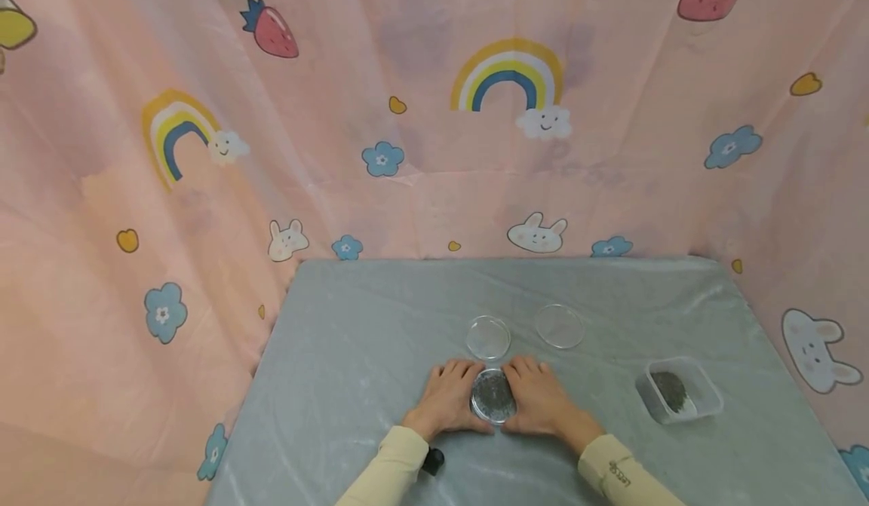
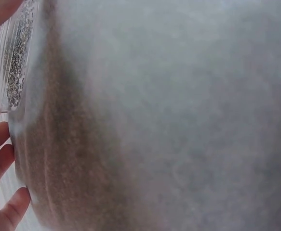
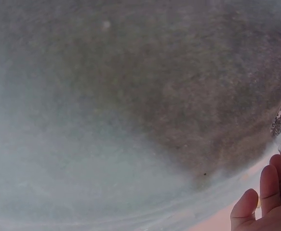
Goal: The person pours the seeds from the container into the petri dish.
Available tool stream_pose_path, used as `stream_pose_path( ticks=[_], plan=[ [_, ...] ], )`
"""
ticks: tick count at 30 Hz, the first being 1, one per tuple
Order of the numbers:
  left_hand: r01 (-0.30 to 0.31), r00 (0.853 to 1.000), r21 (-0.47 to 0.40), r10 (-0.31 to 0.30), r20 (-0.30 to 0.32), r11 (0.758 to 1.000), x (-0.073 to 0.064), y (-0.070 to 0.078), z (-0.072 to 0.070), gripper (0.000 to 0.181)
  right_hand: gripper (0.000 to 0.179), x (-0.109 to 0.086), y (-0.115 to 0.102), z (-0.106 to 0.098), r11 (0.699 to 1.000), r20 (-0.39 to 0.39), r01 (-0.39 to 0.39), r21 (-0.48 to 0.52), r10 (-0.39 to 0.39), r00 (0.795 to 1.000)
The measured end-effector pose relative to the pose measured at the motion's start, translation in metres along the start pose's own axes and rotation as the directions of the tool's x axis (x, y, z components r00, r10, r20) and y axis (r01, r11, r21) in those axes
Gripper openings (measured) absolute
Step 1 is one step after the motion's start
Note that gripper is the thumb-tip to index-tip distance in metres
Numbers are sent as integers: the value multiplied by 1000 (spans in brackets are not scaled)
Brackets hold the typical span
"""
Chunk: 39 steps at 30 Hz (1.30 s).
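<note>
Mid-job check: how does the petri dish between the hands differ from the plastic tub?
The petri dish is round and shallow; the plastic tub is rectangular and deeper. The left hand and right hand hold the petri dish, while neither touches the plastic tub. Both are see-through and contain dark grains.

Only dark lettering (image 1: 619,473) on the right sleeve (image 1: 634,483) shows — too small to read.

A curtained-off nook, whether in a home or lab could not be told, pink cartoon-printed fabric drapes (image 1: 326,114) hung behind and at both sides, a straight-edged grey cloth-covered table (image 1: 353,325) stood between.
</note>
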<state>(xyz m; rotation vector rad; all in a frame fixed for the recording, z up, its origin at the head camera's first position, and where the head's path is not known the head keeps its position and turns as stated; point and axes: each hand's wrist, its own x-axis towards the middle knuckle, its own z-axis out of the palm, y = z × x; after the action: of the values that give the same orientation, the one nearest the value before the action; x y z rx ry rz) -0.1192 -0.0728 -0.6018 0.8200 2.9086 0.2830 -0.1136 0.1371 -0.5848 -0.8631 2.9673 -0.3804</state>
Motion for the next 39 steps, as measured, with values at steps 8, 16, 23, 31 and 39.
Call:
stream_pose_path(
  ticks=[8,16,23,31,39],
  plan=[
    [-16,999,-1,16,-37,1000,-1,1,0,101,88,-1,1,7,1000,-11,-10,11,10,1000],
    [-12,1000,-8,12,-27,1000,-1,0,2,97,87,-1,0,5,1000,29,-21,19,20,999],
    [-1,1000,-8,0,-19,1000,0,-1,4,96,87,-2,1,7,999,19,-21,37,20,1000],
    [-5,999,-1,5,-36,1000,0,0,3,95,88,-5,3,9,998,-6,-18,67,18,1000],
    [-17,999,16,17,-50,1000,0,-1,1,97,103,-9,13,5,968,-92,-64,241,89,992]
  ],
)
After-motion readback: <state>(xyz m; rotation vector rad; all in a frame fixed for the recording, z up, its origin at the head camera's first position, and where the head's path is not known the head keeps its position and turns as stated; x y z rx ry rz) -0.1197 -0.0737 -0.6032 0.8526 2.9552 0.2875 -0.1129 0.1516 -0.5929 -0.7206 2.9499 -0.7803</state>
